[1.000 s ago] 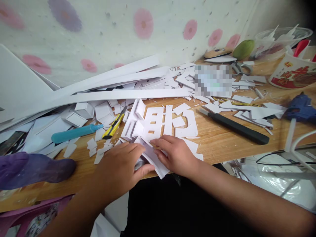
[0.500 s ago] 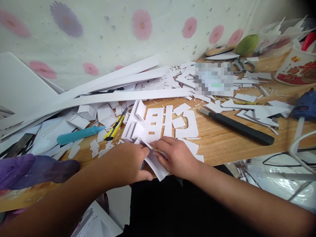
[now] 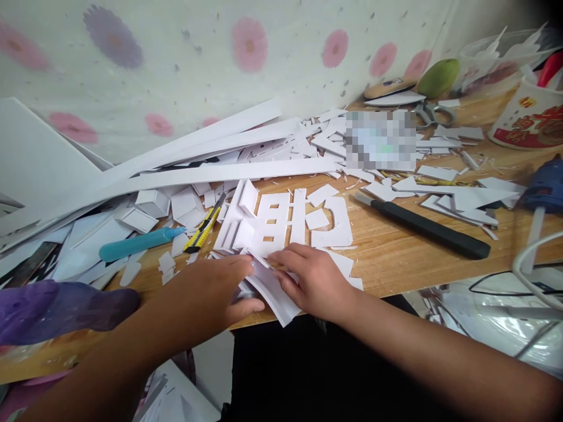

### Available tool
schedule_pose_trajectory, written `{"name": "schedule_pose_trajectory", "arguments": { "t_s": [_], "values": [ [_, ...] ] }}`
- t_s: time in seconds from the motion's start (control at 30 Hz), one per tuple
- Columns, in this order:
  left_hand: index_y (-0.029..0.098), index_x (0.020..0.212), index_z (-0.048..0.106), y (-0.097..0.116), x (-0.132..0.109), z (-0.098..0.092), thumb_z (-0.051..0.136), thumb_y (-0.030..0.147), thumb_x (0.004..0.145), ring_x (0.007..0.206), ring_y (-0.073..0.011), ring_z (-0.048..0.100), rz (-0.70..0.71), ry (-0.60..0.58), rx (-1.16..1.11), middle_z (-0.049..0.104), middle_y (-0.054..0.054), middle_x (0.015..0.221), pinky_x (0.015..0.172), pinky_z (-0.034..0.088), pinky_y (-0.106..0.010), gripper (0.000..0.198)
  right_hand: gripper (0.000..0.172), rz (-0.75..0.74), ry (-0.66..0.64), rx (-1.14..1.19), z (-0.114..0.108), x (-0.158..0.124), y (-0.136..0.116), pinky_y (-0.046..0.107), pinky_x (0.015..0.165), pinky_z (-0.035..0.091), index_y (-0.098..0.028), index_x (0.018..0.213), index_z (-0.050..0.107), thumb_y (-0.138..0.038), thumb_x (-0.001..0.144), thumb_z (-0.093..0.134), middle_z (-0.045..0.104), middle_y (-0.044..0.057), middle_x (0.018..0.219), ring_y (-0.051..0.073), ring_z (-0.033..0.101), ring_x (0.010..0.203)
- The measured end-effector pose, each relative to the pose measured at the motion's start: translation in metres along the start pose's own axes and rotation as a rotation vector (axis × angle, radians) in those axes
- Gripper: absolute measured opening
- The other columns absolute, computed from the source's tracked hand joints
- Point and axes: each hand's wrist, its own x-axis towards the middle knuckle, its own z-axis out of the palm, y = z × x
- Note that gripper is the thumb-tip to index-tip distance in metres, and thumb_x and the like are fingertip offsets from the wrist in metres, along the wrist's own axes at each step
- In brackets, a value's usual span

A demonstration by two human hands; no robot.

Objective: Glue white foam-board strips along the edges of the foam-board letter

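Observation:
A curved white foam board piece (image 3: 276,298) stands at the table's front edge, its lower end jutting past it. My right hand (image 3: 319,278) grips its upper edge between thumb and fingers. On its left, my left hand (image 3: 215,287) has its thumb spread away from the fingers, with the fingertips beside the piece's upper end; whether they touch it I cannot tell. Just behind the hands lie cut-out white character shapes (image 3: 278,237) and a curved white cut-out (image 3: 343,225). White upright pieces (image 3: 237,217) stand left of them.
A yellow utility knife (image 3: 204,225) and a teal glue bottle (image 3: 138,241) lie left. On the right are a black-handled cutter (image 3: 433,230), a blue glue gun (image 3: 545,184), scissors (image 3: 435,114) and a paper cup (image 3: 530,114). Long white strips (image 3: 237,171) and scraps cover the back.
My left hand has shifted slightly left and its thumb and fingers have moved away from the white piece. My right hand stays in place holding it.

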Motion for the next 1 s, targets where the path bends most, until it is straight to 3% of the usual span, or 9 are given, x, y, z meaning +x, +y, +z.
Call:
{"name": "schedule_pose_trajectory", "arguments": {
  "t_s": [0.17, 0.4, 0.53, 0.67, 0.77, 0.87, 1.0],
  "values": [
    [0.022, 0.093, 0.059, 0.0, 0.002, 0.0, 0.054, 0.047, 0.085, 0.082, -0.0267, 0.064, 0.001, -0.083, 0.063, 0.069, -0.003, 0.089, 0.07, 0.043, -0.036, 0.027, 0.02, 0.008, 0.068, 0.01, 0.0, -0.001, 0.003, 0.029, 0.066, 0.049, -0.013, 0.1, 0.068, -0.015, 0.086, 0.053, 0.067, 0.009, 0.085, 0.019, 0.063, 0.074],
    [0.024, 0.115, 0.062, -0.017, -0.015, 0.004, 0.061, 0.047, 0.082, 0.095, -0.0279, 0.067, 0.037, 0.097, 0.047, 0.071, -0.006, 0.114, 0.076, 0.05, -0.039, 0.04, 0.018, 0.011, 0.144, 0.093, 0.001, -0.001, 0.007, 0.028, 0.067, 0.05, -0.014, 0.097, 0.067, -0.016, 0.087, 0.052, 0.067, 0.008, 0.085, 0.017, 0.063, 0.073],
    [0.026, 0.112, 0.065, -0.02, -0.024, 0.004, 0.058, 0.052, 0.083, 0.098, -0.0279, 0.067, 0.02, 0.22, 0.036, 0.063, -0.005, 0.13, 0.075, 0.054, -0.039, 0.04, 0.018, 0.001, 0.149, 0.112, 0.002, -0.001, 0.007, 0.028, 0.066, 0.05, -0.014, 0.098, 0.067, -0.016, 0.087, 0.052, 0.067, 0.008, 0.085, 0.017, 0.062, 0.072],
    [0.022, 0.102, 0.065, -0.015, -0.021, 0.008, 0.057, 0.046, 0.084, 0.1, -0.0292, 0.068, 0.043, 0.188, 0.074, 0.057, -0.007, 0.138, 0.078, 0.055, -0.043, 0.03, 0.019, -0.002, 0.146, 0.111, 0.002, -0.001, 0.006, 0.029, 0.065, 0.05, -0.012, 0.098, 0.067, -0.016, 0.087, 0.052, 0.067, 0.009, 0.084, 0.017, 0.062, 0.071],
    [0.021, 0.104, 0.065, -0.011, -0.018, 0.008, 0.057, 0.045, 0.085, 0.091, -0.029, 0.069, 0.024, 0.143, 0.108, 0.063, -0.009, 0.128, 0.077, 0.054, -0.045, 0.032, 0.02, 0.005, 0.147, 0.109, 0.002, -0.001, 0.005, 0.029, 0.065, 0.05, -0.012, 0.098, 0.067, -0.015, 0.087, 0.051, 0.067, 0.009, 0.085, 0.017, 0.063, 0.072],
    [0.02, 0.104, 0.064, -0.007, -0.016, 0.005, 0.057, 0.045, 0.084, 0.084, -0.0287, 0.068, -0.013, 0.083, 0.131, 0.072, -0.01, 0.099, 0.079, 0.053, -0.047, 0.033, 0.019, 0.002, 0.156, 0.103, 0.001, -0.001, 0.006, 0.029, 0.065, 0.05, -0.012, 0.098, 0.067, -0.015, 0.087, 0.051, 0.067, 0.009, 0.084, 0.018, 0.062, 0.072],
    [0.02, 0.105, 0.065, -0.003, -0.012, 0.0, 0.057, 0.046, 0.085, 0.081, -0.0303, 0.068, -0.039, 0.046, 0.126, 0.07, -0.007, 0.079, 0.077, 0.051, -0.047, 0.033, 0.019, 0.007, 0.15, 0.101, 0.004, 0.0, 0.008, 0.029, 0.065, 0.049, -0.013, 0.097, 0.067, -0.016, 0.087, 0.052, 0.066, 0.008, 0.083, 0.017, 0.061, 0.07]
  ]
}}
